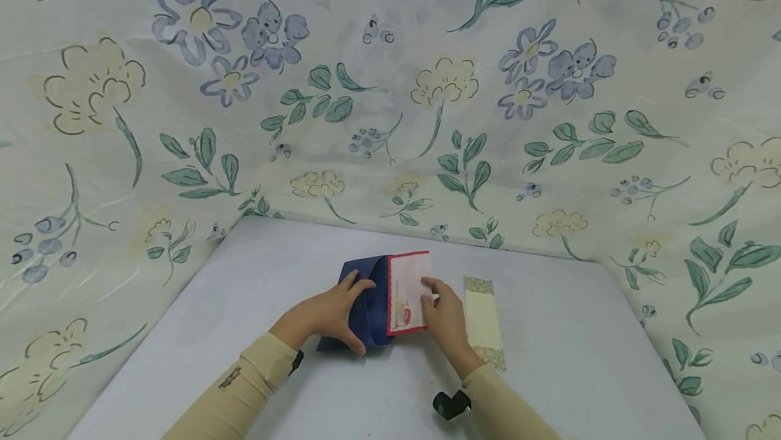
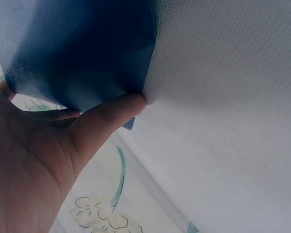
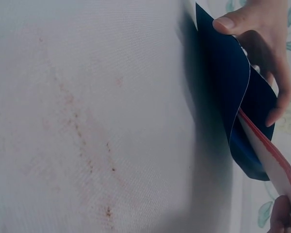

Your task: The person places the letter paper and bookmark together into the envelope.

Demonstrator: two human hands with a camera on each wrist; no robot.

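Observation:
A dark blue envelope (image 1: 379,311) stands tilted on the white table, its opening facing right. My left hand (image 1: 326,311) grips it across its width, thumb at the near edge and fingers toward the far side; in the right wrist view the envelope (image 3: 220,68) bows open between them. Partly inside is a white card with a red border (image 1: 410,284) and a small printed picture near its lower corner. My right hand (image 1: 448,321) pinches the card's right edge. The left wrist view has the left thumb (image 2: 111,114) pressed against the envelope's edge.
Just right of the right hand, a cream paper strip with patterned ends (image 1: 482,321) lies flat on the white table (image 1: 567,345). Flower-printed fabric (image 1: 390,101) rises behind the table and at both sides. A black wrist device (image 1: 451,405) hangs under the right sleeve.

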